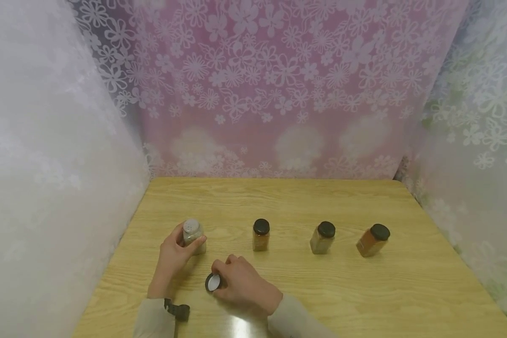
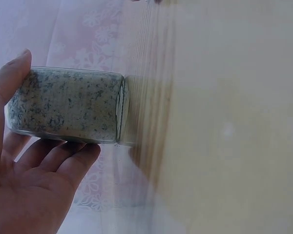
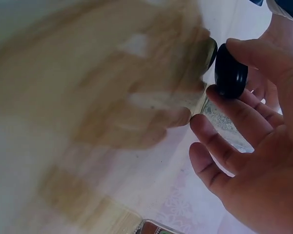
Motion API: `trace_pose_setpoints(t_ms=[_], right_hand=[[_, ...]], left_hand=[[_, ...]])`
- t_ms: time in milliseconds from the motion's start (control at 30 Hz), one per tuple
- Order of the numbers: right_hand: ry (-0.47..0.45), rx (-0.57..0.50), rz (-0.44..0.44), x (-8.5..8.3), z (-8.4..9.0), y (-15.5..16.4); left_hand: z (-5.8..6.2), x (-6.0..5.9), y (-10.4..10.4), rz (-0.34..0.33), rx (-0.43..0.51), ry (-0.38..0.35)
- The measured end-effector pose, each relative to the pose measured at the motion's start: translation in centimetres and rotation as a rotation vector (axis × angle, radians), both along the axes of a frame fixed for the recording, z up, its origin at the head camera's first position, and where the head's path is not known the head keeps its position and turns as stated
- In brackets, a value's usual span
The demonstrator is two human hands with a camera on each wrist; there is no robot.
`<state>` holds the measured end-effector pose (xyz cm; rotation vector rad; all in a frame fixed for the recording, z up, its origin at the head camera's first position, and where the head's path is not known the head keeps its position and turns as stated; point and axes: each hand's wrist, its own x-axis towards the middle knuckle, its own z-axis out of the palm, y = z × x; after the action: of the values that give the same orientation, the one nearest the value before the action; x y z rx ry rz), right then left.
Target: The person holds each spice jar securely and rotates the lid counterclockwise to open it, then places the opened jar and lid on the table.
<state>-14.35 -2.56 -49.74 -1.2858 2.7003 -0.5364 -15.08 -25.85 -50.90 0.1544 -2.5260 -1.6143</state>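
Note:
My left hand (image 1: 172, 256) grips a square glass spice jar (image 1: 191, 234) at the table's left. The jar stands upright, with its pale, holed shaker top (image 1: 190, 226) uncovered. In the left wrist view, light contents with dark green flecks fill the glass jar (image 2: 68, 105), thumb on one side and fingers along the other. To the right and nearer the front edge, my right hand (image 1: 244, 282) pinches a round black cap (image 1: 213, 282) between thumb and fingers. The cap is tilted so its white lining shows. In the right wrist view, the black cap (image 3: 230, 73) appears edge-on.
Three more black-capped spice jars stand in a row to the right: a reddish-brown one (image 1: 261, 237), a grey-green one (image 1: 322, 240) and an orange-red one (image 1: 372, 241). Floral curtains (image 1: 270, 94) enclose the wooden table (image 1: 295, 300) at the back and sides.

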Motion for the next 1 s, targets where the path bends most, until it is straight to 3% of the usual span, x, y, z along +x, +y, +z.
trace_pose_setpoints(t_ms=[400,533,667,767,833,1000], right_hand=[[0.077,0.016,0.058,0.3,-0.1,0.3],[0.044,-0.009,0.053,0.2,-0.3,0.4],[-0.025,-0.005,0.029,-0.3,0.4,0.9],[-0.025,-0.028,0.015,-1.1,2.3,1.8],[0.014,-0.099,0.008,-1.9,4.0,2.8],[0.204,-0.387,-0.002,-3.8,8.1,5.4]], left_hand=[[0.4,0.1,0.1,-0.012,-0.106,0.015],[0.4,0.0,-0.4,-0.032,-0.137,0.032],[1.5,0.3,-0.6,-0.023,-0.198,-0.001],[3.1,0.9,-0.2,0.020,-0.265,-0.002],[4.2,1.1,0.6,0.030,-0.308,0.067],[6.6,0.9,3.6,-0.057,-0.372,0.431]])
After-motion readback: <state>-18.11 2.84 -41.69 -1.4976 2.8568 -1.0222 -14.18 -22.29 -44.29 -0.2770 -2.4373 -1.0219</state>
